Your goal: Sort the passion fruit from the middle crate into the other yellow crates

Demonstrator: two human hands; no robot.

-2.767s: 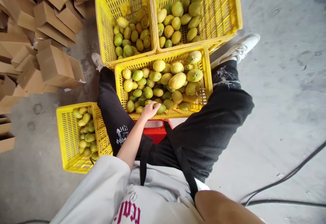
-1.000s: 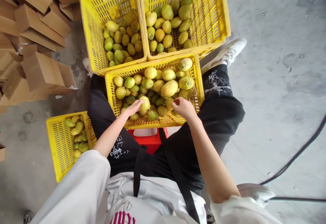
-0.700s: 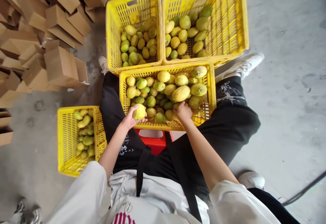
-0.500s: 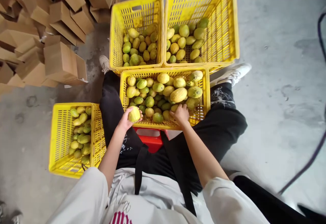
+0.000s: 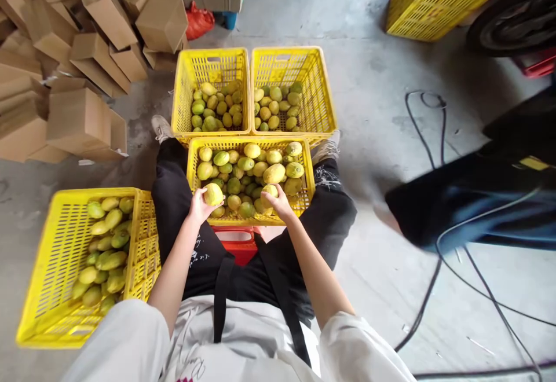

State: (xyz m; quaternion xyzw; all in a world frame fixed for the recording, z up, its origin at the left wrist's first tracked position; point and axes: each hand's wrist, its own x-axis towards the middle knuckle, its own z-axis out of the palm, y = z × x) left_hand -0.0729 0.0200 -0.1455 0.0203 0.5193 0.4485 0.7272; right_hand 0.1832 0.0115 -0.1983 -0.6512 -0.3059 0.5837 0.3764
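My left hand (image 5: 200, 205) grips a round yellow fruit (image 5: 213, 194) over the near left edge of the middle yellow crate (image 5: 191, 165). My right hand (image 5: 282, 205) is closed around another yellow fruit (image 5: 269, 193), just above the fruit in the same crate. That crate stands between my legs and holds many oval yellow and green fruits (image 5: 274, 173), papaya-like or melon-like in shape. Which kind they are I cannot tell for sure.
Behind are two more fruit crates, a left one (image 5: 175, 92) and a right one (image 5: 325, 90). Another crate (image 5: 47, 254) of fruit stands by my left leg. Cardboard boxes (image 5: 78, 118) fill the far left. At right, a person's dark-clothed leg (image 5: 434, 202) is near cables (image 5: 423, 298) on the floor.
My right hand has lifted a fruit from the crate and moved nearer the left hand. The left still holds its fruit. The view has shifted, and a person has entered at right.
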